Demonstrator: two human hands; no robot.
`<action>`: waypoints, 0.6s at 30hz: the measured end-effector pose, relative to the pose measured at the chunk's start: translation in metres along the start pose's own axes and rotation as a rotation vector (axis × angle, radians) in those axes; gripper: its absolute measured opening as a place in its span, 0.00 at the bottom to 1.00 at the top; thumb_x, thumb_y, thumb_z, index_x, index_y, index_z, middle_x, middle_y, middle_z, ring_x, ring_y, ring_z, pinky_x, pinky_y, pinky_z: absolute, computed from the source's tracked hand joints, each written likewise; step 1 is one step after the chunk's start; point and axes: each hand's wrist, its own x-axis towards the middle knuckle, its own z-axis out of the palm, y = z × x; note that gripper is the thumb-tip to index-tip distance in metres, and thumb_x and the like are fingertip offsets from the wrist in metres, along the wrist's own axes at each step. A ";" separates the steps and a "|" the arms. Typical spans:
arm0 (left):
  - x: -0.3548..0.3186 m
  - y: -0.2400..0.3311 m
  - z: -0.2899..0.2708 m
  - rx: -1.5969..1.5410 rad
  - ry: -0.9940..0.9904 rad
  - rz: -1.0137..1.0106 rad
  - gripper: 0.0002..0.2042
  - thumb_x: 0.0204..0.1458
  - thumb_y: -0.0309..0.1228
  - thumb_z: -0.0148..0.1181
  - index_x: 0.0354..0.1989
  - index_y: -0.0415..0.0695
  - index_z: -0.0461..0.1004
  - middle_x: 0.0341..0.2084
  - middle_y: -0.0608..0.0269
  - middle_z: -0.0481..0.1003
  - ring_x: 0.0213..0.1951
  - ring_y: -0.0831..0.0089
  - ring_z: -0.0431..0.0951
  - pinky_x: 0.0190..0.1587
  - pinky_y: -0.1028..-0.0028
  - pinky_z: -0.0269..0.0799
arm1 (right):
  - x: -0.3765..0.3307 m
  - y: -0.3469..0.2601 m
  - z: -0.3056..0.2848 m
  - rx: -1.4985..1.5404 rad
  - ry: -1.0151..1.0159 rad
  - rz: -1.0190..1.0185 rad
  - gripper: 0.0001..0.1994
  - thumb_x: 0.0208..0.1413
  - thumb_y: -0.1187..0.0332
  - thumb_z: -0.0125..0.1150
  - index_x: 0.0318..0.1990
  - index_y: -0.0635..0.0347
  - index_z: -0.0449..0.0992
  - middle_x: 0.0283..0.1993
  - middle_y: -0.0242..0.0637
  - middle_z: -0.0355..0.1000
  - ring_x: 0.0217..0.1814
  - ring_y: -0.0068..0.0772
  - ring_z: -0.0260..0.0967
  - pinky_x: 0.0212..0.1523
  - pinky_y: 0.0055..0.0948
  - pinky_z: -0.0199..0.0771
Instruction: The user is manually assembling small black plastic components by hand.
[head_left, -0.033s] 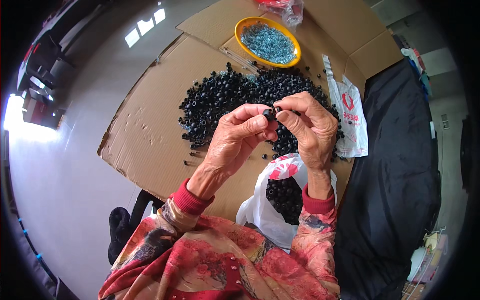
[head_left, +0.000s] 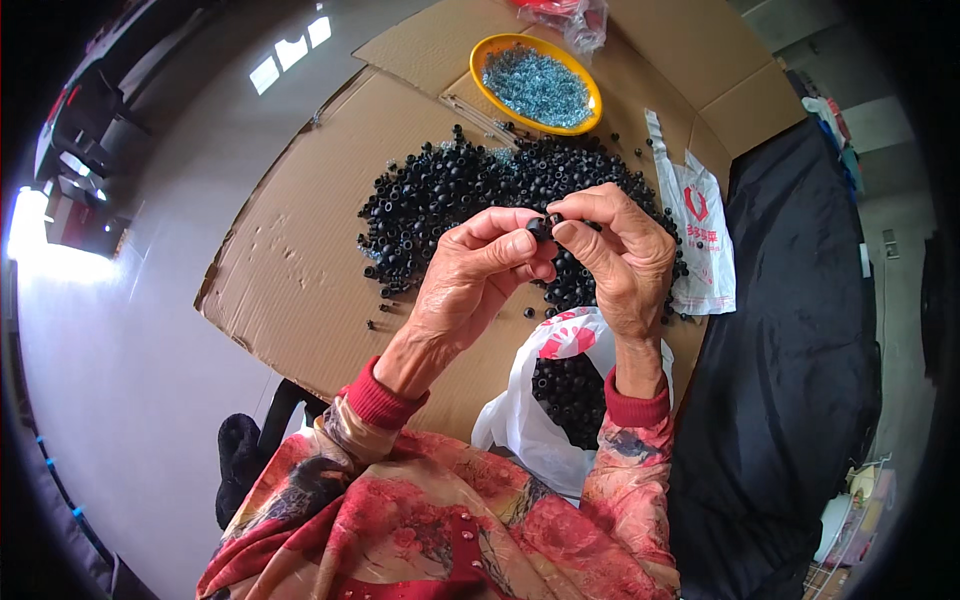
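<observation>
Pinching one small black part (head_left: pixel 541 226) between them, left hand (head_left: pixel 478 275) and right hand (head_left: pixel 622 258) meet fingertip to fingertip above the cardboard sheet (head_left: pixel 300 270), fingers curled tight; heap of black parts (head_left: pixel 450 195) lies mid-sheet beneath; yellow bowl (head_left: pixel 487 55) of pale screws near far edge; white bag (head_left: pixel 530 410) of black parts at near edge.
</observation>
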 end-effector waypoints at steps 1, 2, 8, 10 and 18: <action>0.000 0.000 -0.001 -0.001 0.002 0.003 0.08 0.49 0.24 0.58 0.38 0.37 0.73 0.31 0.60 0.75 0.33 0.73 0.76 0.38 0.71 0.75 | 0.000 0.001 0.000 -0.006 -0.008 0.002 0.05 0.46 0.75 0.61 0.32 0.64 0.76 0.29 0.34 0.72 0.31 0.24 0.68 0.34 0.21 0.67; 0.000 -0.001 -0.003 -0.006 -0.004 0.006 0.08 0.49 0.24 0.58 0.38 0.37 0.73 0.31 0.59 0.75 0.33 0.73 0.76 0.38 0.71 0.75 | 0.001 0.001 0.001 -0.011 -0.016 0.005 0.05 0.46 0.76 0.61 0.32 0.64 0.76 0.30 0.35 0.72 0.32 0.24 0.68 0.34 0.22 0.67; -0.001 -0.002 -0.003 0.086 0.025 0.032 0.08 0.50 0.26 0.57 0.39 0.38 0.72 0.31 0.60 0.75 0.30 0.71 0.75 0.39 0.67 0.74 | -0.001 -0.003 0.002 -0.071 -0.033 -0.010 0.05 0.46 0.76 0.61 0.32 0.64 0.76 0.29 0.35 0.72 0.31 0.24 0.69 0.32 0.22 0.68; -0.001 -0.003 -0.003 0.100 0.037 0.036 0.09 0.50 0.26 0.57 0.39 0.38 0.72 0.31 0.59 0.75 0.30 0.71 0.76 0.40 0.67 0.74 | -0.001 -0.002 0.000 -0.087 -0.031 -0.013 0.05 0.47 0.76 0.61 0.32 0.64 0.76 0.29 0.35 0.72 0.31 0.24 0.69 0.32 0.22 0.68; 0.000 -0.004 -0.005 -0.010 -0.005 -0.025 0.09 0.53 0.28 0.53 0.40 0.36 0.71 0.32 0.55 0.75 0.32 0.71 0.76 0.40 0.69 0.74 | -0.001 0.002 -0.002 -0.092 -0.040 -0.045 0.04 0.48 0.76 0.60 0.33 0.64 0.76 0.28 0.35 0.72 0.29 0.23 0.69 0.32 0.21 0.68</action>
